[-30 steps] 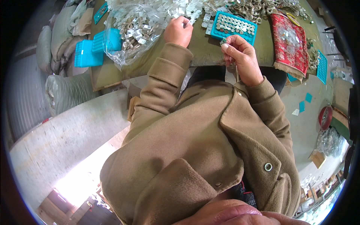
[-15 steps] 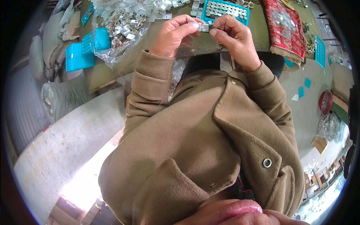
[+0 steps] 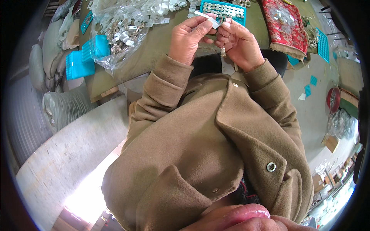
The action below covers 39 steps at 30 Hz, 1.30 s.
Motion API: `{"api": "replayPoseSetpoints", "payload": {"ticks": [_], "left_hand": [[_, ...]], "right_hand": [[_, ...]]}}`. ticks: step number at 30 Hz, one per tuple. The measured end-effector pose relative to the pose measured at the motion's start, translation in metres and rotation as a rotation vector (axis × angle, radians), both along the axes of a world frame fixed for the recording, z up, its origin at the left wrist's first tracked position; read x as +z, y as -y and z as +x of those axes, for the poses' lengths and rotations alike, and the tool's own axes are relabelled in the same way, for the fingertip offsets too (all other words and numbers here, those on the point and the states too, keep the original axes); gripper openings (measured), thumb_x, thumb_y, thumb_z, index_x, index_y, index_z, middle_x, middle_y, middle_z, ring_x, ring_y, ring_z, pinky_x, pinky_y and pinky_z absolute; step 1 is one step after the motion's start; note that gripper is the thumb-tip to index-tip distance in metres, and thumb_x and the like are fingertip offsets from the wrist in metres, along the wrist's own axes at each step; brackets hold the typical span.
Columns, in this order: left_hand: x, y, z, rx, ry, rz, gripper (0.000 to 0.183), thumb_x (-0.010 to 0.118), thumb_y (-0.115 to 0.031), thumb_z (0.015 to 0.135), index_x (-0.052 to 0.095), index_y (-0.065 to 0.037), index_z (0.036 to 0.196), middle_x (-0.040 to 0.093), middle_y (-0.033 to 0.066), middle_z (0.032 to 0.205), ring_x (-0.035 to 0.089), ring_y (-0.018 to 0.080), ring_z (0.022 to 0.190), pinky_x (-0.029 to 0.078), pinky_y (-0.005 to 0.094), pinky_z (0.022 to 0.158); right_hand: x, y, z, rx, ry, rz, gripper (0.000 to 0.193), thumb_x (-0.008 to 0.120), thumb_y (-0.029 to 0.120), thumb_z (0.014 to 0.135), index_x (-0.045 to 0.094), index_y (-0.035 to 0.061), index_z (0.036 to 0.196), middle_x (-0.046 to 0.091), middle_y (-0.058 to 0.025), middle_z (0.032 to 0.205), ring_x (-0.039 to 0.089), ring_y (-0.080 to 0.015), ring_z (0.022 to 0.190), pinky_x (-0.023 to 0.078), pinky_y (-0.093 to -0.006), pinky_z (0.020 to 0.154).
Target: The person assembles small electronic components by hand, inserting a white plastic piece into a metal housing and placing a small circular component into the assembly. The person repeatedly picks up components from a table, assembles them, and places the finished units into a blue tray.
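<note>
Over the table's near edge my two hands are close together. My left hand pinches a small flat white plastic piece between thumb and fingers, tilted toward my right hand. My right hand has its thumb and fingers pinched beside the piece's end. Thin strands hang from it, with a small pale dangling piece at the bottom. What lies right between the right fingertips is too small to make out. Just beyond the hands sits a turquoise tray with rows of round silvery pieces.
A heap of small white plastic pieces covers the table's far left, beside an open clear bag. Turquoise trays are stacked at the left edge. A red patterned cloth with clear pieces lies on the right.
The white piece has turned from level to slanting. My right hand has rolled over, and the strands with the dangling piece now show below its fingers.
</note>
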State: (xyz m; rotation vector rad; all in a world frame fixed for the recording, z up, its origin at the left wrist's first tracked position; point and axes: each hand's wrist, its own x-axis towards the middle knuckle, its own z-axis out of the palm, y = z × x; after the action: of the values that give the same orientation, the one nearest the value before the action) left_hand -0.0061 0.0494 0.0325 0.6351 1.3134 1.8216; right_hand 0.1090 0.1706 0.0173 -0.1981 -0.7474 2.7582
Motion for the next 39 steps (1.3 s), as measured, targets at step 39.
{"api": "replayPoseSetpoints", "payload": {"ticks": [39], "left_hand": [[0.003, 0.004, -0.008, 0.121, 0.246, -0.214, 0.015, 0.06, -0.016, 0.091, 0.065, -0.003, 0.098, 0.069, 0.0071, 0.09, 0.056, 0.0047, 0.064, 0.035, 0.0171, 0.044]], "right_hand": [[0.005, 0.005, 0.003, -0.23, 0.258, 0.908, 0.018, 0.062, 0.005, 0.089, 0.065, 0.0051, 0.107, 0.048, 0.0084, 0.066, 0.04, 0.0001, 0.061, 0.03, -0.0173, 0.054]]}}
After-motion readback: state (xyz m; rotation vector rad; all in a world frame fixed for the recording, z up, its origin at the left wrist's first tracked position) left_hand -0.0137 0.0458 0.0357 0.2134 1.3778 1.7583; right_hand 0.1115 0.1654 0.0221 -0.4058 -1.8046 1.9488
